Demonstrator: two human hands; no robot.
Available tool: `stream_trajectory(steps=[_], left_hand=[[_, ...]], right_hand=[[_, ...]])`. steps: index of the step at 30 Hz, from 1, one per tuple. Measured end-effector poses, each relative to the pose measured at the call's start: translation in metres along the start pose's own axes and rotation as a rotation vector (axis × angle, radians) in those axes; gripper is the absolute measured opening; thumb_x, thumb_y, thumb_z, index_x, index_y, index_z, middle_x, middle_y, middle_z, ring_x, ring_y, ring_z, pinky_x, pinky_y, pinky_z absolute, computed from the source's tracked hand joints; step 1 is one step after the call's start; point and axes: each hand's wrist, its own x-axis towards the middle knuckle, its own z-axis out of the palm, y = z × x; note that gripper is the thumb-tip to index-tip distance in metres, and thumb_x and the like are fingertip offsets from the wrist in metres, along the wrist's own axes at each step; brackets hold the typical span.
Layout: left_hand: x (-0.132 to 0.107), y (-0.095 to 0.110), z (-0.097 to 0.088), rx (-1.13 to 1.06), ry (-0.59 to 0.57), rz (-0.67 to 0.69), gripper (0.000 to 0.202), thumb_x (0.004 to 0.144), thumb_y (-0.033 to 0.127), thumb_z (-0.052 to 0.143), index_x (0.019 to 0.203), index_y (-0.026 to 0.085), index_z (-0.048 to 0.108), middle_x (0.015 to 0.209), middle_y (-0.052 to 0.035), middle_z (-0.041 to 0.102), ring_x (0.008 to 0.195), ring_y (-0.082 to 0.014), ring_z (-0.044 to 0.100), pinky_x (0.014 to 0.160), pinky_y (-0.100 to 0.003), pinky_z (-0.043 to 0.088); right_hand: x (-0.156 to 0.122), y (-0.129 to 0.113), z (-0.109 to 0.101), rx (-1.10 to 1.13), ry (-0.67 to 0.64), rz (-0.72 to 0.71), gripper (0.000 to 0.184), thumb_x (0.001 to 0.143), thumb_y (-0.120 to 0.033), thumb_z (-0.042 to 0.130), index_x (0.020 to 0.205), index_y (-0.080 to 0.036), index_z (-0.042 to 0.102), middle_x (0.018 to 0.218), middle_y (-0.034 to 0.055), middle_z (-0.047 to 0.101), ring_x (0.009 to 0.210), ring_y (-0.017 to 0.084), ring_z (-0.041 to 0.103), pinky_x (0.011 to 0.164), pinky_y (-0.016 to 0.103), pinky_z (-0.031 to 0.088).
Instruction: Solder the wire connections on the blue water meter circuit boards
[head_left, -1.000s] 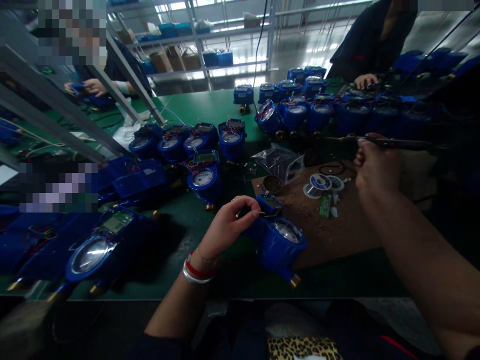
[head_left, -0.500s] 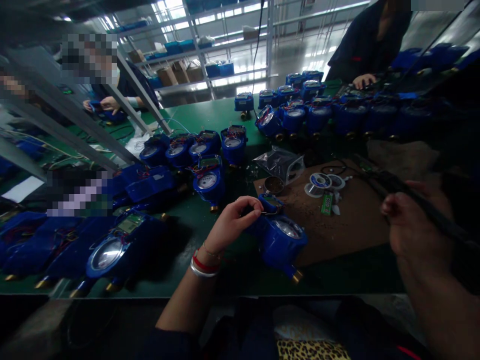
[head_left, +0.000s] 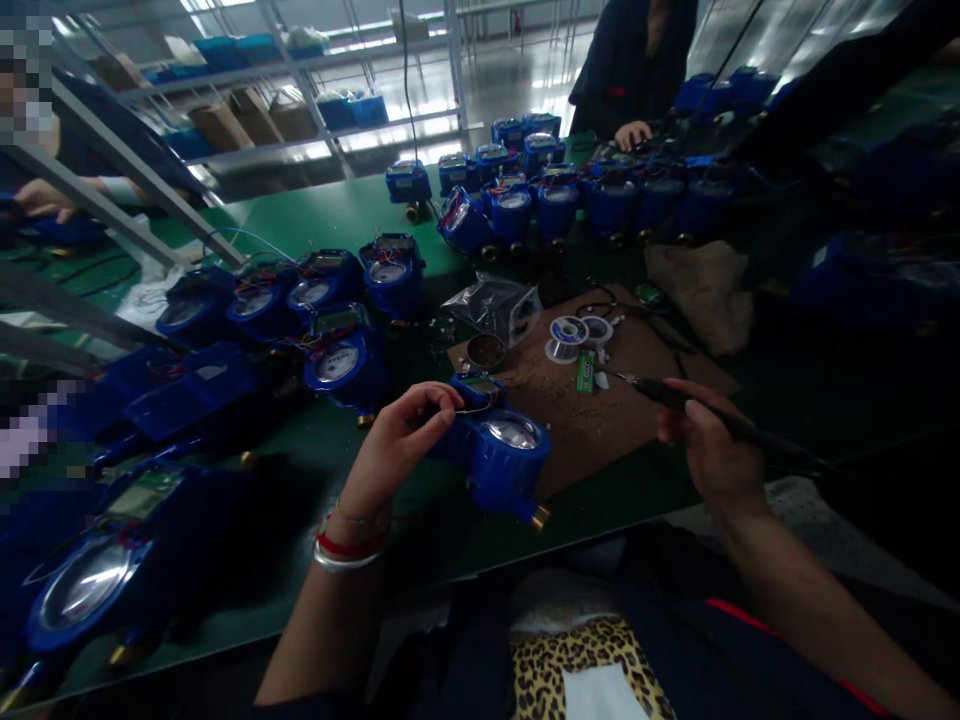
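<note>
A blue water meter (head_left: 501, 465) with a round glass dial and a brass end stands in front of me, its small electronics box open at the back. My left hand (head_left: 401, 430) is at that box, thumb and forefinger pinched on a thin wire (head_left: 472, 409). To the right, my right hand (head_left: 716, 450) grips a soldering iron (head_left: 694, 402) by its dark handle. The iron's thin tip points left, close to a small green LCD-like part (head_left: 586, 372) and apart from the meter. Two solder spools (head_left: 568, 338) lie just beyond that part.
A brown board (head_left: 540, 400) carries the spools, crumbs and a small round tin (head_left: 486, 350). Behind it lies a clear plastic bag (head_left: 495, 305). More blue meters (head_left: 341, 350) stand left and at the back. A brown cloth (head_left: 701, 290) lies right. Co-workers (head_left: 634, 70) are across the table.
My view has swung right. My right hand has brought the soldering iron leftward over the board, and its tip now shows. My left hand keeps its pinch at the meter.
</note>
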Motion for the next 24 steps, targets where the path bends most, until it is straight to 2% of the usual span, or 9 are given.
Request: stream_trajectory(steps=[2, 4, 6, 8, 11, 16, 24], left_hand=[[0.0, 0.001, 0.001, 0.008, 0.0, -0.002, 0.012, 0.088, 0.029, 0.059, 0.084, 0.018, 0.058, 0.104, -0.006, 0.061, 0.096, -0.0185, 0.054, 0.079, -0.027, 0.041], [0.0, 0.001, 0.001, 0.012, 0.004, -0.006, 0.012, 0.088, 0.029, 0.059, 0.083, 0.018, 0.058, 0.104, -0.006, 0.061, 0.096, -0.0185, 0.054, 0.078, -0.026, 0.041], [0.0, 0.0, 0.002, 0.003, 0.01, -0.007, 0.012, 0.088, 0.029, 0.06, 0.083, 0.018, 0.058, 0.104, -0.006, 0.061, 0.095, -0.0184, 0.054, 0.077, -0.026, 0.04], [-0.001, 0.0, 0.002, -0.009, 0.017, -0.01, 0.013, 0.088, 0.029, 0.06, 0.082, 0.017, 0.057, 0.104, -0.0061, 0.061, 0.093, -0.018, 0.053, 0.075, -0.025, 0.04], [-0.001, -0.001, 0.001, -0.013, 0.022, -0.013, 0.013, 0.088, 0.029, 0.06, 0.082, 0.017, 0.057, 0.104, -0.0062, 0.061, 0.091, -0.0177, 0.053, 0.073, -0.025, 0.039], [-0.001, -0.001, -0.001, -0.015, -0.003, -0.004, 0.014, 0.089, 0.028, 0.061, 0.082, 0.017, 0.057, 0.105, -0.0051, 0.06, 0.092, -0.0167, 0.052, 0.074, -0.025, 0.038], [-0.001, -0.003, -0.001, -0.025, -0.018, -0.006, 0.013, 0.09, 0.027, 0.061, 0.082, 0.018, 0.057, 0.106, -0.0034, 0.06, 0.093, -0.0152, 0.051, 0.075, -0.024, 0.037]], right_hand=[[-0.004, 0.001, 0.0, 0.142, -0.147, 0.075, 0.039, 0.086, -0.043, 0.054, 0.119, -0.024, 0.059, 0.096, 0.0089, 0.068, 0.08, 0.026, 0.068, 0.067, 0.041, 0.053], [-0.006, 0.003, 0.001, 0.227, -0.207, 0.09, 0.038, 0.086, -0.043, 0.056, 0.119, -0.024, 0.058, 0.104, 0.0093, 0.067, 0.091, 0.026, 0.067, 0.073, 0.041, 0.054], [-0.006, 0.007, 0.002, 0.187, -0.157, 0.035, 0.032, 0.084, -0.042, 0.06, 0.11, -0.024, 0.059, 0.094, 0.0054, 0.066, 0.082, 0.023, 0.066, 0.064, 0.035, 0.053], [-0.006, 0.013, 0.001, 0.08, -0.048, -0.024, 0.025, 0.082, -0.041, 0.064, 0.101, -0.025, 0.058, 0.08, 0.0006, 0.061, 0.068, 0.018, 0.061, 0.054, 0.029, 0.048], [-0.008, 0.021, -0.004, -0.072, 0.05, -0.041, 0.02, 0.081, -0.041, 0.065, 0.089, -0.025, 0.056, 0.066, -0.003, 0.052, 0.055, 0.015, 0.052, 0.049, 0.026, 0.042], [-0.015, 0.026, -0.013, -0.139, -0.019, 0.005, 0.023, 0.082, -0.041, 0.066, 0.093, -0.023, 0.056, 0.069, -0.0016, 0.058, 0.059, 0.015, 0.058, 0.057, 0.027, 0.047], [-0.017, 0.02, -0.011, -0.197, -0.123, 0.022, 0.022, 0.085, -0.039, 0.064, 0.096, -0.023, 0.055, 0.074, -0.0005, 0.061, 0.067, 0.016, 0.06, 0.063, 0.027, 0.05]])
